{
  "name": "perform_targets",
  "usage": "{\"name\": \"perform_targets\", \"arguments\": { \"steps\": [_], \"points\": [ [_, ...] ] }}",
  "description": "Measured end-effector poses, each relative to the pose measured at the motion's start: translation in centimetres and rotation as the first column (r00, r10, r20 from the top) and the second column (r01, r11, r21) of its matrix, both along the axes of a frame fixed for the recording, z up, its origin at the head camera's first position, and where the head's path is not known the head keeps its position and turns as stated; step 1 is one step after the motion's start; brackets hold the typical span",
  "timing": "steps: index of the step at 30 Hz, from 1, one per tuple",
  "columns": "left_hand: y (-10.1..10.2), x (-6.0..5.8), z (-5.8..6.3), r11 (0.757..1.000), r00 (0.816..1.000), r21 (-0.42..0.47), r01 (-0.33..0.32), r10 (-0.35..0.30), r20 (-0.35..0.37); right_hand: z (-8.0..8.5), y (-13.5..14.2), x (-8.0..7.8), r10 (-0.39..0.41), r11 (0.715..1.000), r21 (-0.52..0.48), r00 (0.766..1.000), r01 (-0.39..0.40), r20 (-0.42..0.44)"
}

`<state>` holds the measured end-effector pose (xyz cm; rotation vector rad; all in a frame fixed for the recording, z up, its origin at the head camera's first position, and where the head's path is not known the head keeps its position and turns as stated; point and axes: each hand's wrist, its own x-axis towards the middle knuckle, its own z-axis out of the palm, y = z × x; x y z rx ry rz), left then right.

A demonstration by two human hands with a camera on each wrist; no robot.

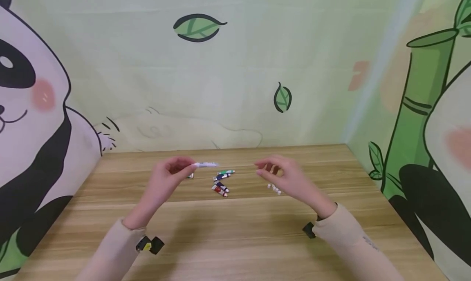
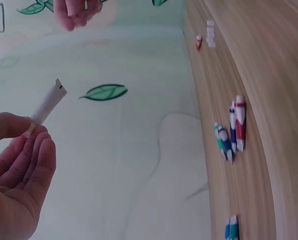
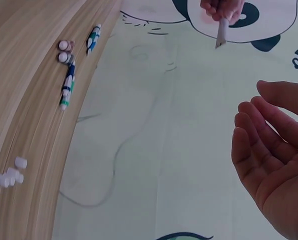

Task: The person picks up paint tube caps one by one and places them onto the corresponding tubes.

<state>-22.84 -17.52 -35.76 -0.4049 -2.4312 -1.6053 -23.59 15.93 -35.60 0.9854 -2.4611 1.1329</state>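
My left hand (image 1: 167,179) pinches a small white paint tube (image 1: 207,164) between thumb and fingertips, up above the table. In the left wrist view one end of the tube (image 2: 50,102) sits in the fingers and its flat crimped end points up and away. My right hand (image 1: 285,177) hovers to the right with loosely bent fingers and nothing in them. Below, between the hands, lie a green paint tube (image 1: 226,172), two dark blue ones and a red paint tube (image 1: 219,190). Several small white caps (image 1: 274,188) lie below the right hand.
Blue and green tubes (image 2: 231,228) lie apart on the table, partly hidden behind the left hand in the head view. A small red tube (image 2: 198,42) is beside the caps. The wooden table (image 1: 235,240) ends at a printed cloth backdrop (image 1: 235,89).
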Motion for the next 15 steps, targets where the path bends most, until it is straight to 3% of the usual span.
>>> {"name": "perform_targets", "arguments": {
  "steps": [6, 15],
  "points": [
    [-2.1, -0.5, -0.2, 0.996, 0.999, -0.077, -0.05, 0.05, -0.003, -0.1, 1.5, -0.3, -0.049, 0.999, -0.004, 0.999, 0.049, -0.007],
    [-4.5, -2.6, -2.0, 0.98, 0.997, -0.186, -0.067, 0.074, 0.031, -0.3, 3.2, -0.8, -0.109, 0.994, 0.001, 0.994, 0.109, 0.028]
  ]
}}
